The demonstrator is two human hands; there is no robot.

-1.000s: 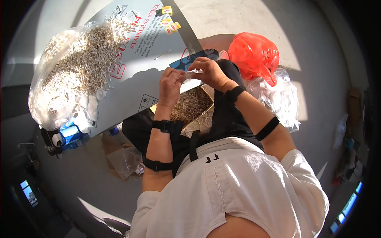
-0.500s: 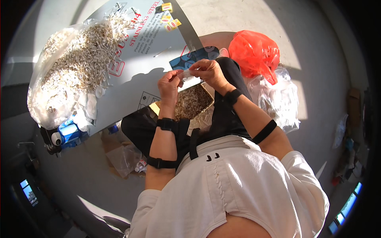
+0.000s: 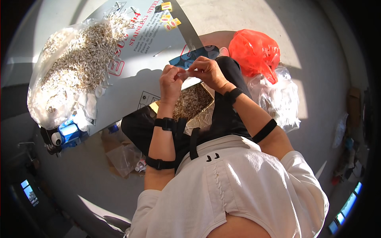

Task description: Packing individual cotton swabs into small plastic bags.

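Both hands meet above my lap, near the table edge. My left hand is closed, its thumb and fingers pinching one side of a small clear plastic bag. The other side is pinched by my right hand, also closed. Fingers cover most of the bag, so its contents cannot be made out. Just below the hands, a cardboard box rests between my legs. It holds a heap of small thin brownish pieces.
Left on the table, small pale pieces spill from a large clear bag. Yellow packets lie at the far edge. Right of my legs are a red plastic bag and clear bags. A blue container sits at the table's near-left corner.
The clear bag showed more between my hands before and is now mostly covered by fingers. My left fingers have curled in and moved slightly up, nearer my right fingertips.
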